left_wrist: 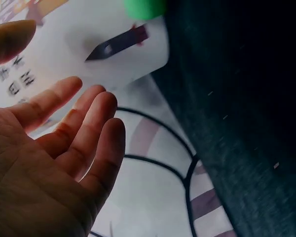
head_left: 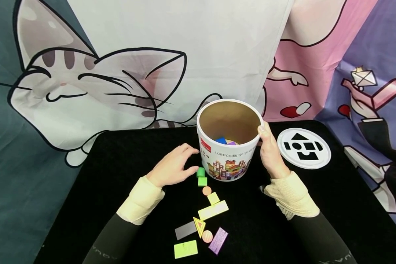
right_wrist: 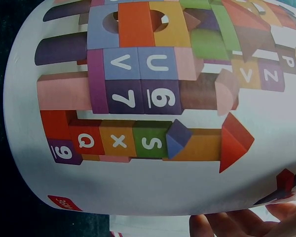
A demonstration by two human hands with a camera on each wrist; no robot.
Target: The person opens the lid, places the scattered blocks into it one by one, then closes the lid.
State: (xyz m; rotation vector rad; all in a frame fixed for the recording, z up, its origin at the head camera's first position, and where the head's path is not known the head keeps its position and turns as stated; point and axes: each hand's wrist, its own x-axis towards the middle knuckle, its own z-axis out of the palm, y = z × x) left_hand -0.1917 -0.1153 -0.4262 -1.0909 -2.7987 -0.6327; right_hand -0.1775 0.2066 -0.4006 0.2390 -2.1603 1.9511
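A white printed bucket [head_left: 229, 165] stands upright on the black table, with blue and purple blocks [head_left: 222, 140] at its bottom. My right hand [head_left: 271, 150] grips its right side, thumb at the rim; in the right wrist view, fingers [right_wrist: 237, 224] show past the bucket's printed wall. To the left of the bucket is my left hand [head_left: 173, 165], fingers loosely extended and holding nothing, fingertips close to the wall. Just by its thumb sits a green cylinder-like block [head_left: 200, 172], with a green square block [head_left: 202, 182] in front. The left wrist view shows the palm and spread fingers.
Several wooden blocks trail toward me: a long pale-yellow block [head_left: 213, 210], a yellow triangle [head_left: 199, 227], a grey block [head_left: 186, 230], a purple block [head_left: 218, 240], a lime block [head_left: 186, 249]. A white round lid [head_left: 303, 164] with shaped cutouts lies right. Behind hangs a cartoon cloth [head_left: 217, 44].
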